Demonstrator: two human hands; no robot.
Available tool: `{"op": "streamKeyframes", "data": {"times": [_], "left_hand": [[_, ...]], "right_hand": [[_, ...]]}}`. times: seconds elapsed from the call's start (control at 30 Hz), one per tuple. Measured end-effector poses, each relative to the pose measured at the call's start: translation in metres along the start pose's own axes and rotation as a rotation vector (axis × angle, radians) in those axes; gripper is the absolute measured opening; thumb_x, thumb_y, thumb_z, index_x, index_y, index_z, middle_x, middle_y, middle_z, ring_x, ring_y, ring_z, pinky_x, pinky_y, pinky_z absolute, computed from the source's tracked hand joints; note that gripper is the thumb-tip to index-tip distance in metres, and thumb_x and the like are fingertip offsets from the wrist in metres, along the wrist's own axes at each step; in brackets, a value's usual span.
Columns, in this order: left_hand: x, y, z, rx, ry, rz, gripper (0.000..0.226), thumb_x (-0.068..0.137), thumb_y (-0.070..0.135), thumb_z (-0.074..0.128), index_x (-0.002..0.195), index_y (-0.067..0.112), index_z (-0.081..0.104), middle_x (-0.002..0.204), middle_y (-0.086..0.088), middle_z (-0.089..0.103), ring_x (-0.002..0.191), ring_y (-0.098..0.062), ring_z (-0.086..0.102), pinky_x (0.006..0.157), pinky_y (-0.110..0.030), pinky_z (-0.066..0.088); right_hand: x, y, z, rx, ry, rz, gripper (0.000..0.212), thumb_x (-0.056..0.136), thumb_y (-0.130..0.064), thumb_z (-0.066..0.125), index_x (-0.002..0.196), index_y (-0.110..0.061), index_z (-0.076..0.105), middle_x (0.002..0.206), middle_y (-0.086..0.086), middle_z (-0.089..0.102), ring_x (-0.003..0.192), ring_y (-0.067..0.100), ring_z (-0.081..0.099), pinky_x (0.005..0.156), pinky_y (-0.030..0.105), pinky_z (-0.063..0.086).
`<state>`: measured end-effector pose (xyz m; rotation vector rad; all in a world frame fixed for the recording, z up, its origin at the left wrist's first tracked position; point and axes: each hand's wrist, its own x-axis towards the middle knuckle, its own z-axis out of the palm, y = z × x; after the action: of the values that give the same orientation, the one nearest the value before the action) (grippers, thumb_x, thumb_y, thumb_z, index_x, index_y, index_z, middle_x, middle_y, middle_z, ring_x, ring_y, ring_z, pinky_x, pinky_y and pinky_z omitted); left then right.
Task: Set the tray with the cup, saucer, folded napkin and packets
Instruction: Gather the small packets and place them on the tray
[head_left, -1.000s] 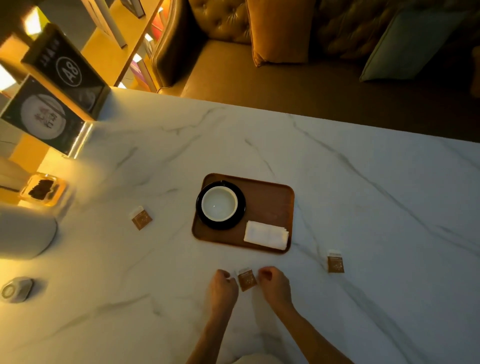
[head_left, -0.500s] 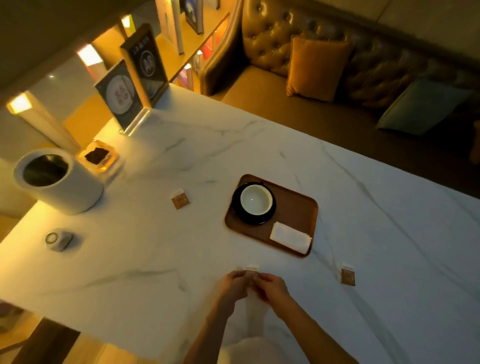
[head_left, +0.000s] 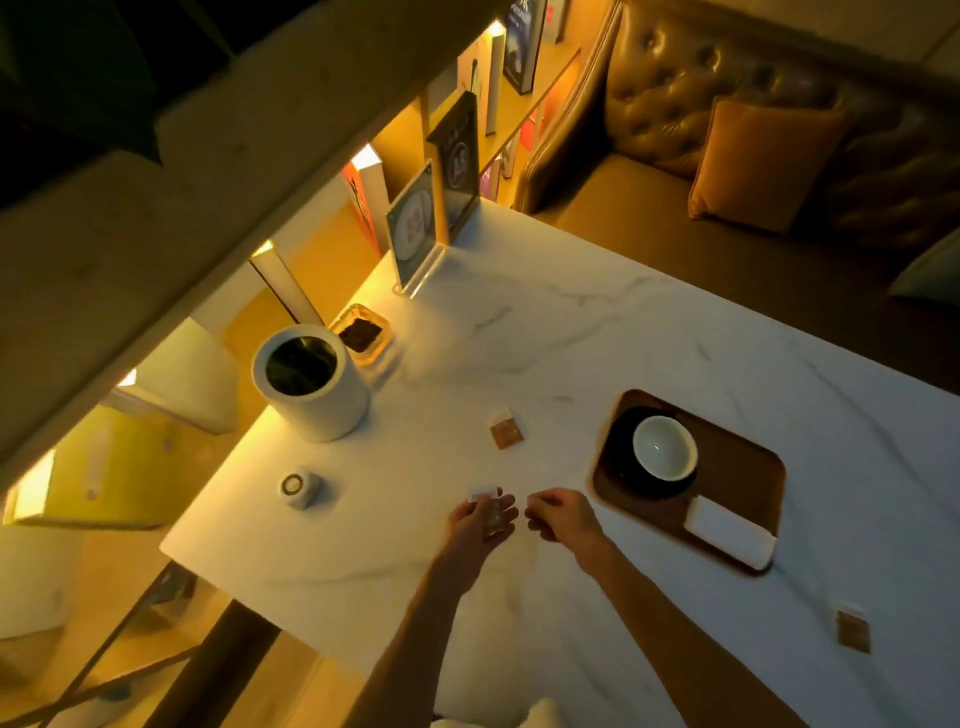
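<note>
A: Hands?
B: Left hand (head_left: 480, 519) grips a packet (head_left: 485, 506) above the surface (head_left: 519, 332); right hand (head_left: 558, 517) loosely curled, holding nothing.
A: Tray (head_left: 737, 467)?
B: Carries saucer (head_left: 621, 457), cup (head_left: 665, 448), napkin (head_left: 730, 531). Two packets (head_left: 506, 431) lie loose.

Black table sign (head_left: 458, 156): "A8", blurred.

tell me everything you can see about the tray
The tray is a brown, wood-looking rectangle with rounded corners and a low raised rim, lying flat on the white marble table. On its left part sits a black saucer with a white cup on it; a folded white napkin lies at its near edge. No packets are on it, and neither hand touches it.
</note>
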<state>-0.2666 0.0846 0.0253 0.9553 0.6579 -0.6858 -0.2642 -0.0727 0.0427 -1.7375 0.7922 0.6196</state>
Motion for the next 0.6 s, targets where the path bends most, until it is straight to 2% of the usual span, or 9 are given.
{"op": "streamKeyframes", "data": {"times": [0.13,0.27,0.37,0.5,0.6], "left_hand": [[0.031,0.053,-0.032,0.004,0.003,0.0,0.026,0.101,0.015,0.047,0.119,-0.002,0.054,0.104,-0.016,0.069,0.086,-0.026,0.066,0.084,-0.041,0.055],[0.057,0.091,-0.045,0.036,0.017,-0.01,0.023,0.101,0.014,0.046,0.115,-0.001,0.055,0.098,-0.014,0.068,0.078,-0.022,0.064,0.077,-0.036,0.055],[0.073,0.108,-0.053,0.015,-0.011,-0.043,0.019,0.1,0.01,0.045,0.113,0.0,0.055,0.098,-0.015,0.067,0.078,-0.023,0.063,0.077,-0.037,0.053],[0.088,0.121,-0.059,0.03,-0.066,-0.08,0.021,0.094,-0.001,0.046,0.113,0.0,0.054,0.1,-0.015,0.065,0.08,-0.023,0.062,0.082,-0.037,0.05],[0.095,0.12,-0.063,0.016,-0.088,-0.119,0.025,0.091,-0.005,0.042,0.113,-0.001,0.053,0.103,-0.017,0.063,0.081,-0.025,0.06,0.082,-0.038,0.049]], "right_hand": [[0.04,-0.042,0.024,-0.104,0.139,-0.048,0.021,0.09,-0.017,0.06,0.102,-0.001,0.067,0.086,0.01,0.071,0.074,0.019,0.066,0.074,0.036,0.057],[0.074,-0.075,0.043,-0.287,0.311,-0.098,0.024,0.091,-0.023,0.06,0.106,-0.005,0.064,0.101,0.011,0.069,0.09,0.024,0.064,0.077,0.031,0.051],[0.098,-0.089,0.055,-0.341,0.375,-0.104,0.032,0.092,-0.03,0.059,0.109,-0.004,0.061,0.107,0.015,0.067,0.097,0.03,0.063,0.085,0.039,0.054],[0.116,-0.089,0.065,-0.442,0.401,-0.004,0.042,0.091,-0.039,0.058,0.113,-0.004,0.052,0.108,0.017,0.064,0.099,0.035,0.062,0.085,0.045,0.054],[0.121,-0.081,0.072,-0.377,0.406,0.084,0.033,0.09,-0.025,0.062,0.112,-0.004,0.051,0.111,0.019,0.064,0.102,0.037,0.061,0.085,0.043,0.053]]}}
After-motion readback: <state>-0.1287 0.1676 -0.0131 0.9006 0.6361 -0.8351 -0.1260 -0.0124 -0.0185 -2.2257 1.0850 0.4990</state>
